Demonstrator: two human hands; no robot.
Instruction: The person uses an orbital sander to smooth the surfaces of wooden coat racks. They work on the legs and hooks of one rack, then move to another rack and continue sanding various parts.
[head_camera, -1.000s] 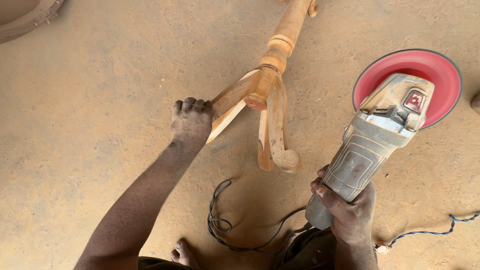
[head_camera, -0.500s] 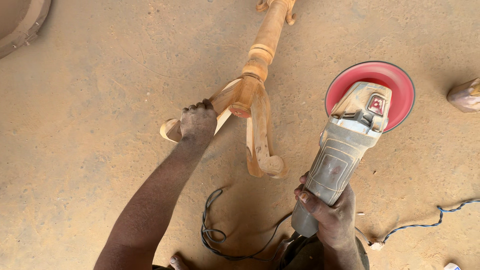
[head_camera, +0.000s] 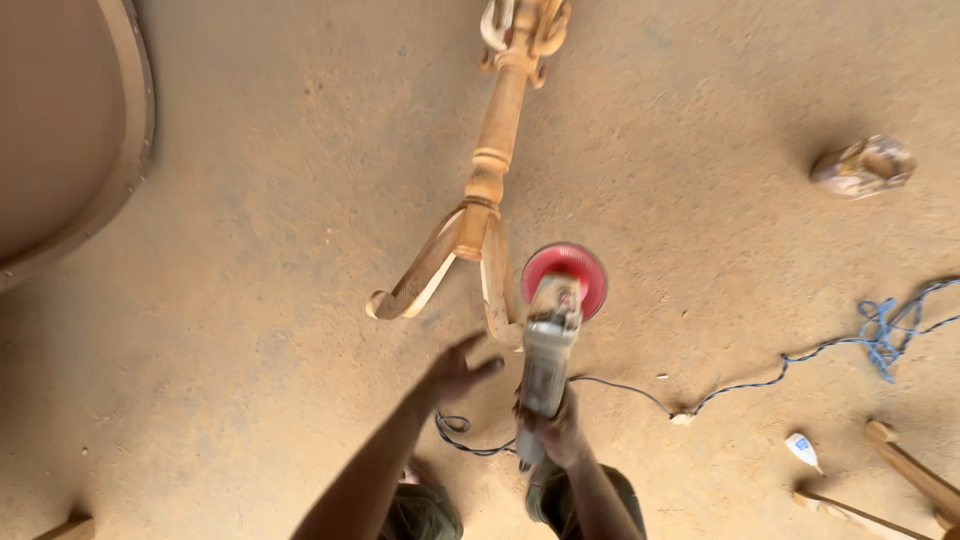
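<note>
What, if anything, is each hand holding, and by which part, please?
Right hand grips the angle grinder by its rear body; left hand is open, holding nothing.

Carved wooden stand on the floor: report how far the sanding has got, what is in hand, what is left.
Done: the wooden stand is already turned and carved, lying on the dusty floor with its curved legs fitted. In hand: the right hand grips the angle grinder, its red disc beside one leg; the left hand is open, off the wood. Left: how much surface remains unsanded cannot be told.

One small white tube-like pkg w/ blue mark (head_camera: 803, 450) is lying on dirt floor (head_camera: 250, 400), lower right; no signs/screens showing.
</note>
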